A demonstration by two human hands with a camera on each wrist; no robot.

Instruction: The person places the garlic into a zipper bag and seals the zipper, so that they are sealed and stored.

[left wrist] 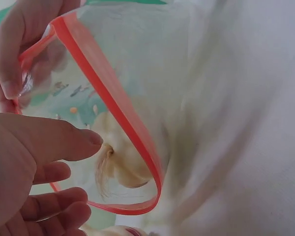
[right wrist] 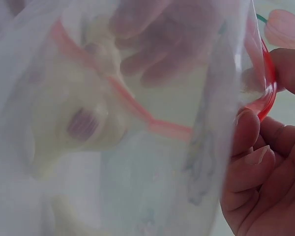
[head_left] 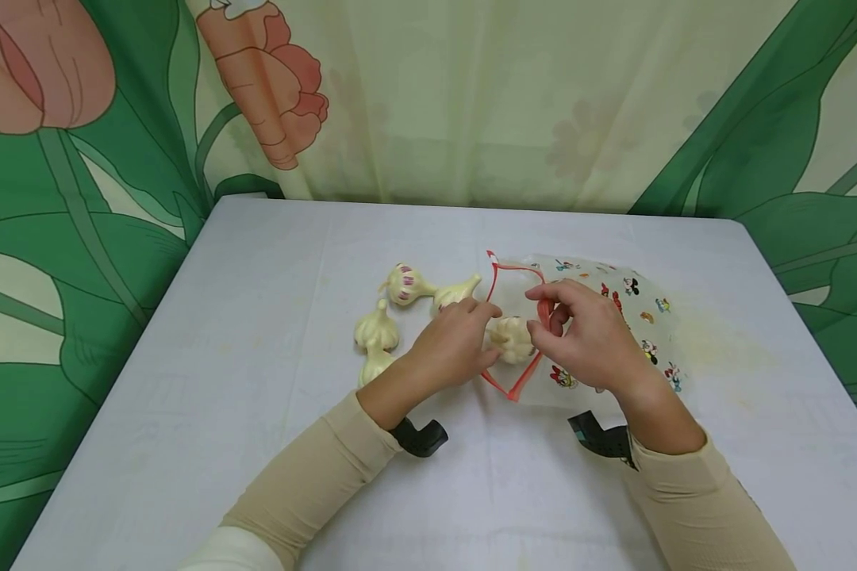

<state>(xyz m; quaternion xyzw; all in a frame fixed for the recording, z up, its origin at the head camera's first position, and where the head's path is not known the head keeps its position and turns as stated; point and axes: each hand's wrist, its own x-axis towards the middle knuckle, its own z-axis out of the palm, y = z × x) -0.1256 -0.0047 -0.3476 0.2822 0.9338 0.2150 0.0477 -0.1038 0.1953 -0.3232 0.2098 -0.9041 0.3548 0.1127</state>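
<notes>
A clear plastic bag (head_left: 632, 321) printed with small cartoon figures lies on its side, its red-edged mouth standing wide and facing left. One garlic bulb (head_left: 512, 341) is just inside that mouth; in the left wrist view its roots (left wrist: 104, 169) point toward the opening. My right hand (head_left: 589, 333) pinches the red rim (right wrist: 269, 73) between thumb and fingers. My left hand (head_left: 450, 345) is at the mouth with thumb and fingers apart, holding nothing. Several more garlic bulbs, among them one with purple streaks (head_left: 405, 284), lie outside the bag, beyond and left of my left hand.
A white cloth covers the table (head_left: 257, 333). Behind it hangs a curtain (head_left: 428, 103) with large green leaves and pink flowers. Black straps with camera mounts (head_left: 421, 438) sit at both wrists, below the beige sleeves (head_left: 314, 476).
</notes>
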